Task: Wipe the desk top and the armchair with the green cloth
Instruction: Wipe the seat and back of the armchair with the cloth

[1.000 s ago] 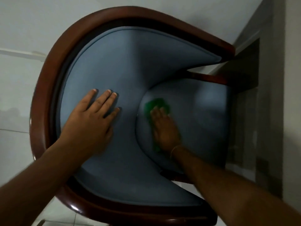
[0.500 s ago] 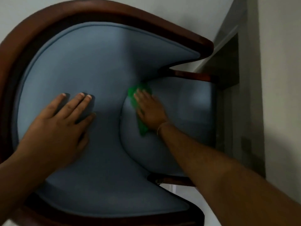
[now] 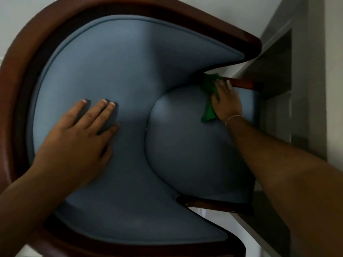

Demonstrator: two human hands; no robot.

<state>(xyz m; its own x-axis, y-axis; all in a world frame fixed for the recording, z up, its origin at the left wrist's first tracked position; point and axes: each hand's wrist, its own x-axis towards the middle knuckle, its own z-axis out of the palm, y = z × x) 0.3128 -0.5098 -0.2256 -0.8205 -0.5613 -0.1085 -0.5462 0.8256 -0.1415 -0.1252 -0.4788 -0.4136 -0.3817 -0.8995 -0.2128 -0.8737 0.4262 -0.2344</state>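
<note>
I look straight down on the armchair point(image 3: 130, 58), with blue padding and a curved dark wooden frame. My left hand point(image 3: 78, 138) lies flat on the padded backrest, fingers spread and holding nothing. My right hand point(image 3: 225, 101) presses the green cloth point(image 3: 209, 89) onto the far corner of the blue seat, where the seat meets the upper wooden arm rail point(image 3: 243, 84). The cloth sticks out past my fingers at the top and below my palm.
A dark desk edge point(image 3: 274, 75) runs along the right, close to the chair's front. Pale floor tiles point(image 3: 27, 15) surround the chair. The lower wooden arm rail point(image 3: 213, 204) sits near my right forearm.
My right hand has slid the green cloth from the seat's inner edge across to the far corner by the upper arm rail. My left hand stays flat on the backrest.
</note>
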